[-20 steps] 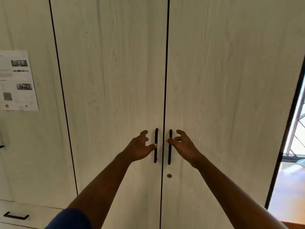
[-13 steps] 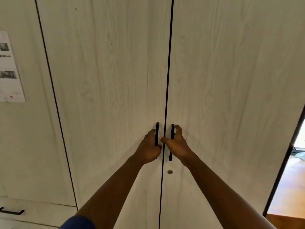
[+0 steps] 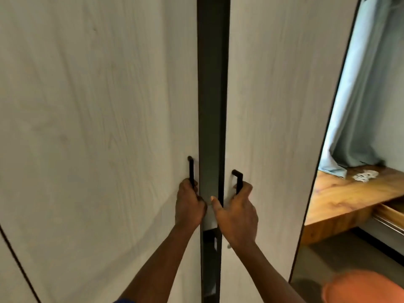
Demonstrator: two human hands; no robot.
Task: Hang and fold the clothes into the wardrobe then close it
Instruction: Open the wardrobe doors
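Nearest the camera, low and to the right of the dark gap [image 3: 211, 84] between the wardrobe doors, sits a blurred orange shape [image 3: 363, 287]; what it is cannot be told. Low and just left of the gap, a sliver of blue sleeve [image 3: 122, 301] shows at the frame's bottom edge. Two bare forearms reach up from there, one on each side of the gap.

The left hand [image 3: 189, 206] is just left of the gap, its fingers [image 3: 194, 185] curled tight round the lower part of the left handle [image 3: 191, 169], a thin black upright bar. The right hand [image 3: 237, 215] is just right of the gap, its fingers [image 3: 247, 189] hooked round the lower part of the right handle [image 3: 239, 180], the thumb [image 3: 215, 203] lying toward the gap. Both hands hold their handles and nothing else.

The left door [image 3: 98, 127] and the right door [image 3: 273, 106], pale wood grain, stand ajar with the narrow gap running top to bottom between them. Inside it is dark; a pale patch [image 3: 209, 217] shows between the two hands, but the contents cannot be made out.

Farther off, well to the right of the gap and past the right door's black edge, a strip of grey floor [image 3: 328, 259] leads to a wooden counter [image 3: 341, 197]. A small white object [image 3: 366, 176] lies on it, too blurred to name. Behind it a pale blue curtain [image 3: 360, 106] hangs, its hem resting on the counter.
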